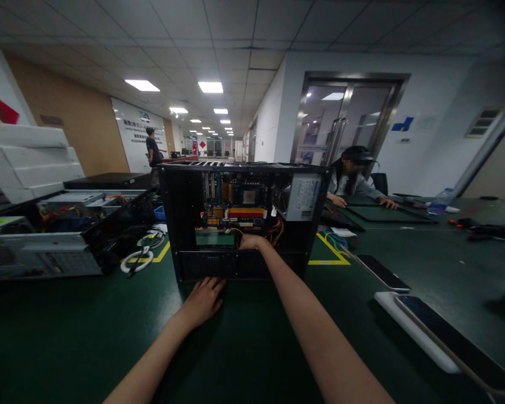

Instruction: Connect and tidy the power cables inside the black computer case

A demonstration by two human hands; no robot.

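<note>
An open black computer case [180, 219] stands on the green table [244, 342] in front of me, its motherboard [235, 205] and power supply [303, 196] exposed. My left hand [204, 300] rests on the table against the case's lower front edge, fingers curled toward it. My right hand [250, 242] reaches over the case's lower rim into the inside, near coloured cables [273, 231]; its fingers are hidden behind the rim.
Another opened computer case [59, 235] lies at the left beside white tape rolls [137, 261]. A phone [382, 273] and a tablet on a white tray [429, 336] lie at the right. A seated person [353, 179] works at the far right; another stands far back.
</note>
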